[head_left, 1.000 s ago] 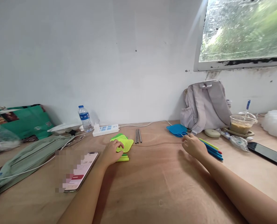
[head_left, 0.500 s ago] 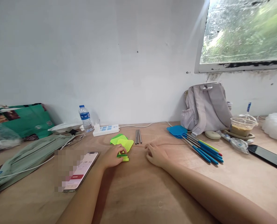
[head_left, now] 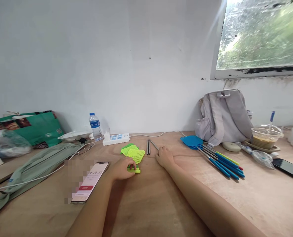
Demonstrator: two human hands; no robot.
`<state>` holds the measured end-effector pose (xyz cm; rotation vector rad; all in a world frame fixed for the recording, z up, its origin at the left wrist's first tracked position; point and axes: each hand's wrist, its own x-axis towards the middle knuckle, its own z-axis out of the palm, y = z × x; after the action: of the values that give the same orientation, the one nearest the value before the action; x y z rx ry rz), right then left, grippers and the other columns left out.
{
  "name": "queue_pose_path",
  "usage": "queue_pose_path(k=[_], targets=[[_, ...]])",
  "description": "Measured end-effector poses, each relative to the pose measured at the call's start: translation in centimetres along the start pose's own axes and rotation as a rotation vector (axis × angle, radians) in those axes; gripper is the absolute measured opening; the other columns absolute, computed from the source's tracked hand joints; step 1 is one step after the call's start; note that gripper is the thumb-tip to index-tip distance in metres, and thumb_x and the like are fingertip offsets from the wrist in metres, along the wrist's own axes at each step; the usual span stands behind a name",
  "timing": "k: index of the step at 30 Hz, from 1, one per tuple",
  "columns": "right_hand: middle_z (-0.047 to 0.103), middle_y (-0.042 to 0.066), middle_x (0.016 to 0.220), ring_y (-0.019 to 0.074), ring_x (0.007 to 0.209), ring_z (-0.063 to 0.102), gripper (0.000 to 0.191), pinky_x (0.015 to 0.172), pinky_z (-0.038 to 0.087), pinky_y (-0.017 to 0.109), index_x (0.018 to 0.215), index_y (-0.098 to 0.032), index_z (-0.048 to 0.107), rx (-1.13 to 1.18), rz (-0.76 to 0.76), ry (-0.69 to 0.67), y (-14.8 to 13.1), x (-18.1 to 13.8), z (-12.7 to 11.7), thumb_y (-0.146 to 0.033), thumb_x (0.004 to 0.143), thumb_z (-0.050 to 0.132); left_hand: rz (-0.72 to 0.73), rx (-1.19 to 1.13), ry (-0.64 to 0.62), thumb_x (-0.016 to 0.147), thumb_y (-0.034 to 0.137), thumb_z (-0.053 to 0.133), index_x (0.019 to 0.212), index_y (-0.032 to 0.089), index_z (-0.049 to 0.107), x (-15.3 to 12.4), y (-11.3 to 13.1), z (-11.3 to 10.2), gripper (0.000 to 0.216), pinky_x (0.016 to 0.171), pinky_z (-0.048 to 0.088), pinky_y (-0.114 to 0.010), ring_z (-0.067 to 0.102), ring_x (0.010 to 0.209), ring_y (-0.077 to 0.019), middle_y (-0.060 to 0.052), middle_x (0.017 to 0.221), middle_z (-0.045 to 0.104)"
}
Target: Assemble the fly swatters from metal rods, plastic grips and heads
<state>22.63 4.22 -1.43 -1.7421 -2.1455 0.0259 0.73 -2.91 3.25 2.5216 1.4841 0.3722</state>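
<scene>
My left hand (head_left: 125, 169) rests on the table with its fingers curled around short green and yellow-green plastic handles (head_left: 137, 171). Just beyond it lie green and yellow-green mesh fly swatter heads (head_left: 136, 155), overlapping one another. My right hand (head_left: 165, 156) has its fingertips closed on the near end of a thin metal tube (head_left: 153, 144), which lies at a slant. Two more metal tubes (head_left: 148, 147) lie side by side to its left. Farther right is a bundle of fly swatters with blue heads (head_left: 192, 141), metal rods and mostly blue handles (head_left: 226, 166).
A phone (head_left: 90, 182) lies left of my left arm, near a grey-green strap bag (head_left: 37, 164). At the back stand a water bottle (head_left: 95, 126), a power strip (head_left: 116, 139) and a grey backpack (head_left: 226, 117). A drink cup (head_left: 263, 138) and a black phone (head_left: 290, 171) are at right.
My right hand has reached forward and taken the near end of one metal tube, which now slants away from the other two. My left hand stays at the handles. The view has shifted slightly.
</scene>
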Motion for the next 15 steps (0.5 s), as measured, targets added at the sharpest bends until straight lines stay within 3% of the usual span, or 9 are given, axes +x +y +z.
queue_pose_path(k=[5,8,11,15], targets=[[0.059,0.022,0.098,0.029,0.093,0.056,0.034,0.073,0.041,0.036,0.094,-0.006,0.058,0.016,0.102,-0.016,1.3,1.2,0.3,-0.027,0.087,0.033,-0.033,-0.027,-0.029,0.062,0.029,0.058,0.075,0.02,0.062,-0.2,-0.3,-0.3,0.016,0.068,0.037,-0.026,0.053,0.078,-0.0181,-0.002,0.084,0.058],[0.059,0.02,0.098,0.0275,0.093,0.057,0.03,0.072,0.04,0.034,0.098,-0.008,0.055,0.042,0.115,-0.027,2.1,1.1,0.1,-0.028,0.087,0.036,-0.052,-0.079,-0.061,0.06,0.029,0.06,0.077,0.02,0.061,-0.2,-0.4,-0.1,0.019,0.068,0.038,-0.026,0.053,0.079,-0.0186,-0.002,0.087,0.057],[0.06,0.019,0.096,0.0262,0.087,0.058,0.026,0.068,0.039,0.033,0.1,-0.009,0.052,0.079,0.102,-0.038,3.1,-0.1,-0.6,-0.027,0.085,0.04,-0.074,-0.123,-0.109,0.062,0.026,0.058,0.076,0.019,0.059,-0.2,-0.1,-0.1,0.016,0.066,0.037,-0.026,0.053,0.078,-0.0186,-0.002,0.084,0.059],[0.061,0.013,0.081,0.0217,0.075,0.058,0.019,0.064,0.037,0.031,0.084,-0.014,0.052,0.17,0.082,-0.038,5.0,-3.2,-1.5,-0.025,0.085,0.038,-0.126,-0.079,-0.127,0.067,0.032,0.055,0.078,0.019,0.059,-0.5,0.2,-0.8,0.017,0.064,0.037,-0.026,0.051,0.076,-0.0182,-0.003,0.084,0.059]])
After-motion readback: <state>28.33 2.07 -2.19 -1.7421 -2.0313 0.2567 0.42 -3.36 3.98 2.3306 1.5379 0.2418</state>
